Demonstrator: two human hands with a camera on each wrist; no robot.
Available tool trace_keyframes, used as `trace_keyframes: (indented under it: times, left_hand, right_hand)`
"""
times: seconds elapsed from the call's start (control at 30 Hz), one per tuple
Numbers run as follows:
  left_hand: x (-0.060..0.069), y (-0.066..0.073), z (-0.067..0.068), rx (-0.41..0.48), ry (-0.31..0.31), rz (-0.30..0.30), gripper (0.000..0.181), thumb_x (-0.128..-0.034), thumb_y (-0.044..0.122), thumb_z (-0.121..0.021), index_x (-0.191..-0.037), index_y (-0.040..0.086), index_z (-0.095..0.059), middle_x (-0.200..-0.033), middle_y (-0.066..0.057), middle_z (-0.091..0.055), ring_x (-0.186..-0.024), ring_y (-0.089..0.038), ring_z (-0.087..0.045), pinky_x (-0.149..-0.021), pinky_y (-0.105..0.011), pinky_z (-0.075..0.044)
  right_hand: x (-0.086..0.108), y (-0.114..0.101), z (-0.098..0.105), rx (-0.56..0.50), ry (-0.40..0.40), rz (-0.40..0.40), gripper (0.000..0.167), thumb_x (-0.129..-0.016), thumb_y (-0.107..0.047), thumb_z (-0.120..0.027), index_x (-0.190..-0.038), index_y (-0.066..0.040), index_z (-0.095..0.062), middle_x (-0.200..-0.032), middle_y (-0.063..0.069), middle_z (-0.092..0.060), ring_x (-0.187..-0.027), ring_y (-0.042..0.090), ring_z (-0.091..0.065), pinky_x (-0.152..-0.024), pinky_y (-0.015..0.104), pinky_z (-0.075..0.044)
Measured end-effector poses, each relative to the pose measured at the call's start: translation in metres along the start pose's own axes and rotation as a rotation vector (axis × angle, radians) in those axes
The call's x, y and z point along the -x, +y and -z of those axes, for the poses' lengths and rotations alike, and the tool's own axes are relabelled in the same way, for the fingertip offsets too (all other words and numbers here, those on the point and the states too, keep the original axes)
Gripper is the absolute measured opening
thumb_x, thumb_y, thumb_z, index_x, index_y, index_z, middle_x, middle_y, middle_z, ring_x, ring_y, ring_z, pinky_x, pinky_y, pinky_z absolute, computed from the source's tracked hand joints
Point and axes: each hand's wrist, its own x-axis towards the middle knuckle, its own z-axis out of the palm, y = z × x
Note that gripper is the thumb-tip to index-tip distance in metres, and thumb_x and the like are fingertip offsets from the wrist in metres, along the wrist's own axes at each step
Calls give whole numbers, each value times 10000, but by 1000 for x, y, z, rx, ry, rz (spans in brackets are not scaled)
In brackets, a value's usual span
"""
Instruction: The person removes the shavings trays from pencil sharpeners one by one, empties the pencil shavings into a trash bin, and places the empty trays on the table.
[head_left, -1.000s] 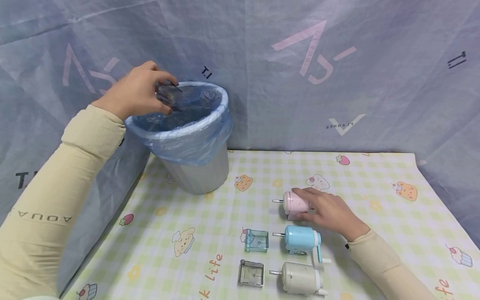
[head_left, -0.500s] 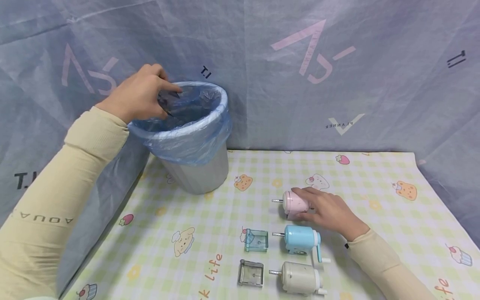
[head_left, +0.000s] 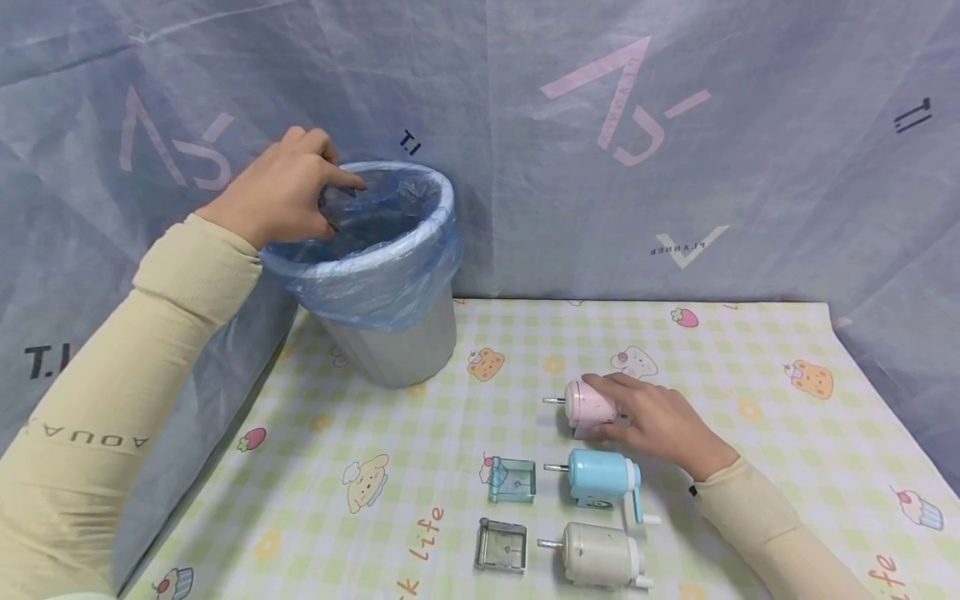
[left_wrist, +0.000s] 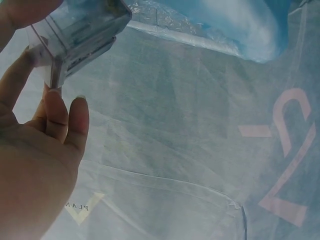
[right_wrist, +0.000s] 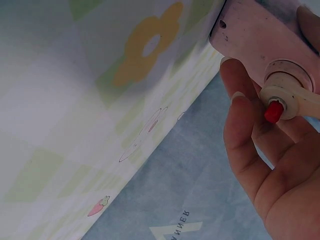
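Note:
My left hand (head_left: 285, 187) pinches a clear plastic shavings drawer (left_wrist: 82, 37) between thumb and fingers, over the mouth of a grey trash bin (head_left: 397, 358). In the head view the hand hides most of that drawer. My right hand (head_left: 663, 421) grips a pink crank pencil sharpener (head_left: 591, 406) on the checked tablecloth. The right wrist view shows the sharpener's pale crank (right_wrist: 285, 92) with a red tip beside the fingers. Nearer stand a blue sharpener (head_left: 596, 473) and a beige sharpener (head_left: 600, 552), each with a metal rod pointing left.
A teal drawer (head_left: 513, 500) and a smoky grey drawer (head_left: 501, 569) lie left of the two nearer sharpeners. A blue plastic liner (head_left: 375, 292) folds over the bin's rim. Blue-grey cloth (head_left: 510, 167) hangs behind and at the sides.
My left hand has dipped slightly and moved a little right over the bin, turning the drawer further down and out of sight. My right hand stays put on the pink sharpener.

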Motion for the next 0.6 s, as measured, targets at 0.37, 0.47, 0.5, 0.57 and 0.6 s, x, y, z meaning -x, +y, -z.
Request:
trace_keyframes:
  times: [0.37, 0.47, 0.5, 0.57, 0.6]
  left_hand:
    - [-1, 4, -3, -22, 20, -58, 647, -724, -113, -765, -1359, 6, -720, -1178, -235, -516, -993, -382, -354, -829, -496, -312]
    - [-1, 5, -3, -40, 23, -78, 638, -725, -113, -770, -1349, 7, -728, -1169, -231, -522, -986, -384, -358, -826, -498, -314]
    - [-1, 5, -4, -47, 24, -85, 635, -723, -114, -769, -1345, 7, -731, -1167, -232, -525, -984, -385, -362, -826, -503, -318]
    - [-2, 5, -4, -62, 22, -100, 628, -726, -112, -782, -1341, 7, -735, -1167, -236, -530, -987, -392, -371, -834, -519, -332]
    - [-2, 6, -4, -68, 20, -107, 625, -728, -121, -772, -1338, 7, -736, -1168, -238, -532, -989, -395, -376, -839, -526, -337]
  right_hand:
    - [0, 0, 0, -4, 0, -13, 711, -872, -397, -893, -1478, -127, -636, -1376, 140, -691, -1140, 376, -720, -826, 576, -594]
    - [0, -1, 0, -5, 2, -10, 710, -872, -401, -893, -1475, -127, -639, -1372, 135, -694, -1128, 367, -724, -814, 565, -596]
    - [0, 0, 0, -5, 3, -9, 710, -871, -403, -894, -1474, -127, -640, -1370, 133, -695, -1122, 363, -726, -808, 559, -596]
    - [0, 0, -1, -3, 5, -7, 711, -869, -405, -895, -1472, -128, -642, -1368, 129, -696, -1112, 355, -729, -797, 550, -597]
    - [0, 0, -1, -4, 6, -7, 711, -868, -407, -896, -1471, -129, -643, -1368, 127, -697, -1109, 352, -730, -792, 546, -597]
